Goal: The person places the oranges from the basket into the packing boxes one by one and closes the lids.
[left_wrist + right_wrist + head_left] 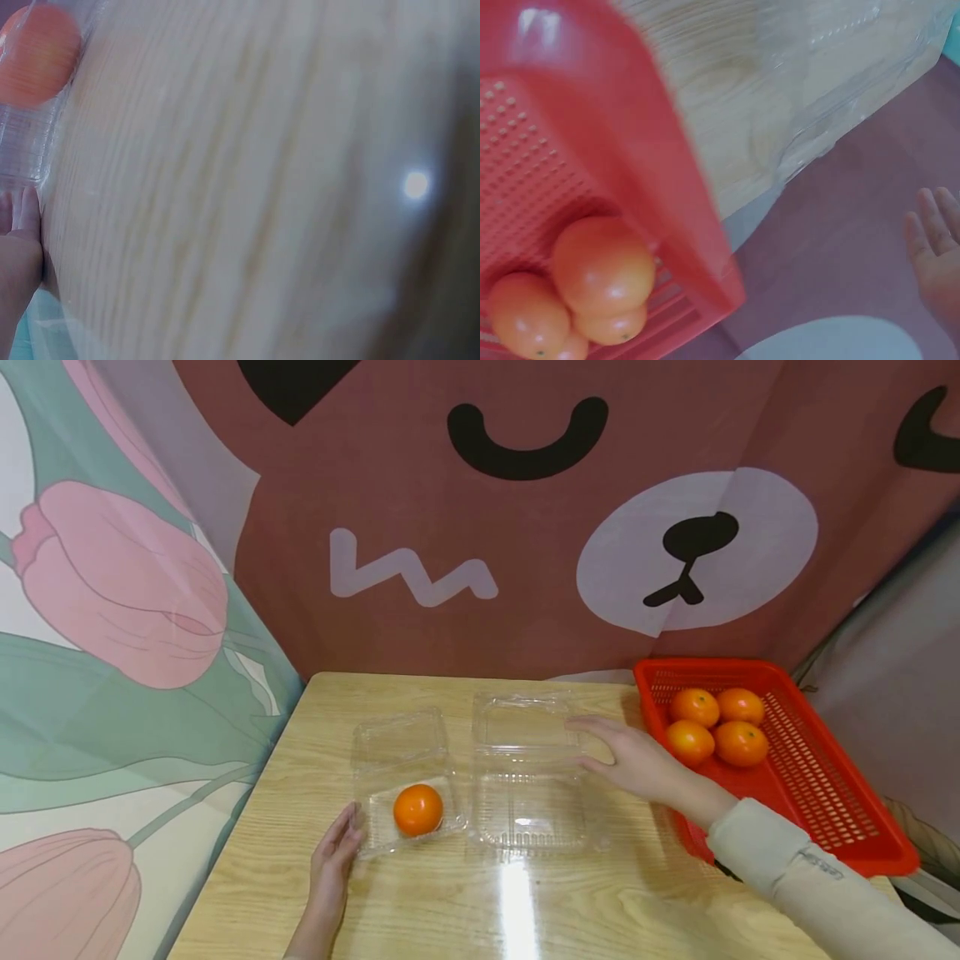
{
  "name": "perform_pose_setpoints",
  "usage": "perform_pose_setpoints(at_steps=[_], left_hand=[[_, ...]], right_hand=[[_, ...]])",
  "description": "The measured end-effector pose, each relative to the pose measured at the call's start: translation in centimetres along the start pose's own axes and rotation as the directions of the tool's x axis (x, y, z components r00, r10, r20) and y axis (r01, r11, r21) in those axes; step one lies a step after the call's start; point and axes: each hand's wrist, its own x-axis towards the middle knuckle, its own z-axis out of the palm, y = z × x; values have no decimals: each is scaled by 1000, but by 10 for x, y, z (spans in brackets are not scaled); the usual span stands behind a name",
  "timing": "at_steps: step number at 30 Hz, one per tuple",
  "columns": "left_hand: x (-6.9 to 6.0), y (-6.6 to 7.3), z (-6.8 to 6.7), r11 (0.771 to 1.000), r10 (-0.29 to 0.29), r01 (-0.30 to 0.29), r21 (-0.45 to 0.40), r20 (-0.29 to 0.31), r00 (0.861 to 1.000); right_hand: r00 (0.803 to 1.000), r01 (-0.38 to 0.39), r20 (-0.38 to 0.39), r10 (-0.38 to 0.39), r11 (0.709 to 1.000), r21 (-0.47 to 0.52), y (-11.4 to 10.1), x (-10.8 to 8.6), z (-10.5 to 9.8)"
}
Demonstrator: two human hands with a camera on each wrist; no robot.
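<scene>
A clear plastic box lies with its lid folded back, and one orange fruit sits in its near half. My left hand is at the left edge of this box, fingers nearly straight; the left wrist view shows the hand beside the box below the fruit. A second clear box, unfolded and holding nothing, lies to the right. At its right side my right hand reaches with fingers extended; whether it touches the plastic I cannot tell. In the right wrist view the hand shows straight fingers.
A red basket with several orange fruits stands at the right of the wooden table. Behind the table hangs a brown cloth with a cartoon face; a floral cloth hangs at the left.
</scene>
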Motion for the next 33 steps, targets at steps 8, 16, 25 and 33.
perform_pose_setpoints(at_steps=[8, 16, 25, 33], left_hand=[[1, 0, -1, 1000, -1, 1, 5, -8, 1000], [2, -1, -2, 1000, -13, 13, 10, -20, 1000], [1, 1, -1, 1000, 7, -7, -2, -15, 1000], [1, 3, 1, 999, -35, 35, 9, -18, 999]], right_hand=[[998, -45, -48, 46, 999, 12, 20, -14, -17], [994, -87, -73, 87, 996, -6, 40, -25, -29], [978, -174, -107, 181, 982, 74, 74, -39, -40], [966, -212, -134, 220, 975, 71, 107, -51, -48]])
